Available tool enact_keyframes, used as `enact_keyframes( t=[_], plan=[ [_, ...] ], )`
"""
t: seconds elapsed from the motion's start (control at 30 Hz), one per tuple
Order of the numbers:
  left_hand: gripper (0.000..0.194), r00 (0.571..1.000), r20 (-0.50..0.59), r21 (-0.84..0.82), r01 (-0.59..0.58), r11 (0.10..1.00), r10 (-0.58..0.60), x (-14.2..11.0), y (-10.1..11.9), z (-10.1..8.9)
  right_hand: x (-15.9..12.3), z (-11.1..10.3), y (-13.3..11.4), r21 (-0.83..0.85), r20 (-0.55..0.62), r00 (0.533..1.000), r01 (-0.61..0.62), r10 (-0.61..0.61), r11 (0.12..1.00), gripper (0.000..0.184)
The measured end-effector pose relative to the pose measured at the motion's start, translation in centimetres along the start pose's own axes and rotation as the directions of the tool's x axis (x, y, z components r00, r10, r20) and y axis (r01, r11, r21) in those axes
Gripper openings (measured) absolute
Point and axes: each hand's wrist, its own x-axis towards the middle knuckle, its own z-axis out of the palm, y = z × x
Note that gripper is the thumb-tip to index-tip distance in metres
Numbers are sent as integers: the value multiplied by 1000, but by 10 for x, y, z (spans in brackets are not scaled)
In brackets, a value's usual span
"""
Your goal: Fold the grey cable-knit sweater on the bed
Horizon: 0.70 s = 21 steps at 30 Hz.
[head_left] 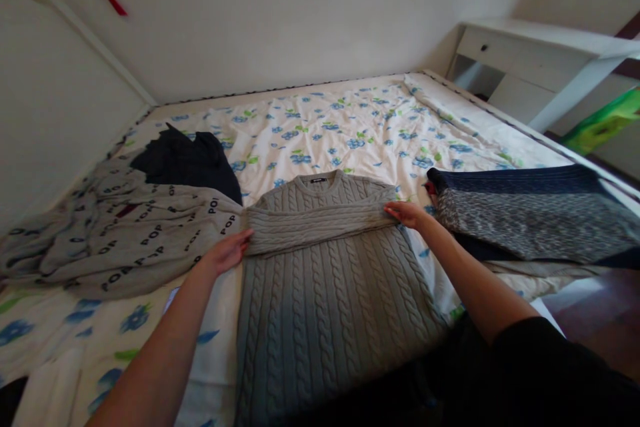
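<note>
A grey-green cable-knit sweater (330,307) lies spread on the bed, its neckline away from me. Its sleeves are laid crosswise over the chest, one on top of the other as far as I can see. At the left edge my left hand (229,253) pinches the folded sleeve near the shoulder side. My right hand (406,213) grips the sleeve's other end at the right edge, thumb and fingers closed on the knit. The lower hem runs into shadow close to my body.
Left of the sweater lies a crumpled grey garment (165,240) with printed letters, a black garment (193,160) on it. A folded navy and grey knit (520,213) lies to the right. Beneath is a floral bedsheet (320,127). A white desk (530,60) stands beyond the bed's right edge.
</note>
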Motion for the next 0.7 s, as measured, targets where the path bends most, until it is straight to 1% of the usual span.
enact_keyframes(
  t=[0.07,0.13,0.17,0.2,0.27,0.33,0.4,0.47,0.5,0.53,0.57,0.6,0.63,0.67,0.7],
  plan=[
    [27,999,-18,-8,38,999,-39,14,7,16,5,2,3,19,11,998,-62,62,998,31],
    [36,994,-87,13,72,997,-70,25,12,32,10,6,5,33,4,995,-97,97,995,36],
    [39,988,-133,26,80,996,-76,29,16,38,11,8,5,45,-7,996,-91,91,995,39],
    [41,982,-174,37,86,996,-78,33,21,43,12,11,4,64,-25,998,-62,64,996,41],
    [44,973,-224,45,68,997,-56,36,37,51,10,19,-2,119,-69,996,64,-56,991,43],
    [45,971,-236,10,-42,999,43,34,61,56,3,27,-15,168,-93,969,240,-227,956,42],
    [45,954,-240,-46,-198,979,182,25,88,59,-11,30,-35,212,-71,919,394,-388,894,41],
    [45,916,-224,-101,-360,927,331,7,110,57,-30,26,-55,272,-30,869,483,-495,832,37],
    [46,895,-200,-117,-427,897,400,-6,116,54,-41,20,-64,312,-11,849,504,-528,805,32],
    [48,869,-172,-122,-486,865,464,-22,117,48,-52,12,-69,353,10,836,510,-549,784,25],
    [52,839,-141,-112,-541,834,525,-39,112,40,-64,2,-71,384,37,830,502,-556,775,17],
    [58,812,-107,-78,-582,810,573,-58,102,28,-76,-10,-69,393,74,834,479,-546,785,9],
    [63,797,-69,-16,-602,798,600,-77,86,14,-87,-23,-63,369,123,849,442,-514,818,7],
    [66,795,-17,73,-604,794,606,-97,66,-3,-98,-36,-52,303,177,872,392,-455,869,10],
    [66,807,48,186,-586,789,588,-116,44,-20,-108,-49,-39,190,229,901,329,-368,925,14]
  ],
)
